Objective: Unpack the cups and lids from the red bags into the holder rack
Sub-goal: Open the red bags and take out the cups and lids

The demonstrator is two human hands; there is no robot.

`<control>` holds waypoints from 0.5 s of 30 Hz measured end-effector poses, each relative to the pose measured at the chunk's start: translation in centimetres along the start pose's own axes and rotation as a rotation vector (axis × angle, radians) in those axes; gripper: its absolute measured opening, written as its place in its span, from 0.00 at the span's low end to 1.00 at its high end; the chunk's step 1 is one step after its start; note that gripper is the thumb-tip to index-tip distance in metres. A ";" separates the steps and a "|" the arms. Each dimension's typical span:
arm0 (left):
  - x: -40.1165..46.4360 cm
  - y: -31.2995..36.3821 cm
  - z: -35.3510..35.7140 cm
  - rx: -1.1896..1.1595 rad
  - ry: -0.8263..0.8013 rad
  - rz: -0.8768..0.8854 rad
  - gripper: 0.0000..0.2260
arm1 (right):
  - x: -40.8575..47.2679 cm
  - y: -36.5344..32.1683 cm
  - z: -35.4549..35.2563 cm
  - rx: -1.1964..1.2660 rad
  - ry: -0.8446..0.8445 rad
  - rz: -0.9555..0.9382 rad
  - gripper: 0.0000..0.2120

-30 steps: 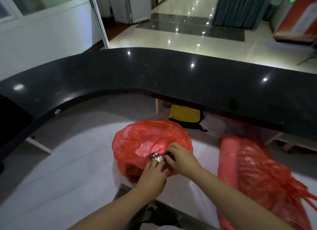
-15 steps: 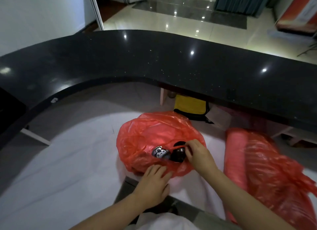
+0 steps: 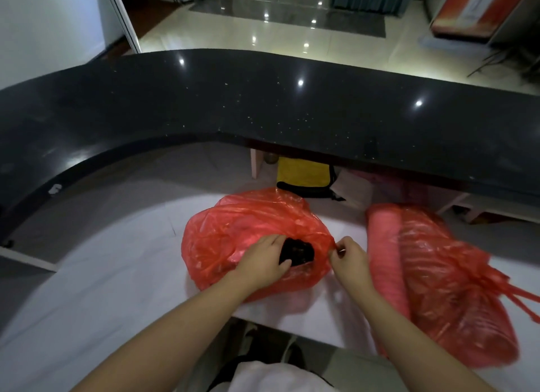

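Head view: near red bag (image 3: 248,231) lies on the white counter (image 3: 96,274). Left hand (image 3: 263,263) rests at its mouth on dark contents (image 3: 296,250), grip unclear; right hand (image 3: 349,260) pinches the rim. Film looks thin, slippery, tearable; best held at the bunched edge.

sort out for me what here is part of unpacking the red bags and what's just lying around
Part of the job:
- round red bag, with dark contents showing at its opening
- long red bag
- left hand at the opening
- right hand pinching the plastic

Lying about:
- yellow bag
- black counter
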State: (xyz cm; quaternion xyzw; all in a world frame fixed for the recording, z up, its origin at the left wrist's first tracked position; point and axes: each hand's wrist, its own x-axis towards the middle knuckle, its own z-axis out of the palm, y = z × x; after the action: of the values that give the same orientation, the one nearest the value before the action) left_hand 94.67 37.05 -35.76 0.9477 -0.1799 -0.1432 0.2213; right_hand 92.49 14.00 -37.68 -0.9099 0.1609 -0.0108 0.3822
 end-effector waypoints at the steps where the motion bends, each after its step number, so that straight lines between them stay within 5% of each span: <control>1: 0.8 -0.1 -0.1 0.005 -0.096 -0.006 0.35 | 0.0 0.0 0.0 -0.002 -0.005 0.001 0.06; 7: 3.5 -0.8 1.0 0.090 -0.285 0.032 0.47 | -0.1 -0.2 -0.3 -0.022 -0.026 0.022 0.04; 15: 3.5 -0.6 2.3 0.019 -0.079 -0.009 0.29 | 0.7 -0.2 -0.9 -0.018 -0.040 0.007 0.03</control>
State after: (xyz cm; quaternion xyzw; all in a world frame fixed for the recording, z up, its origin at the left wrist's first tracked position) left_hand 97.15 35.25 -38.72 0.9442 -0.1856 -0.1795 0.2045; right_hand 93.07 13.29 -37.01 -0.9128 0.1564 0.0101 0.3771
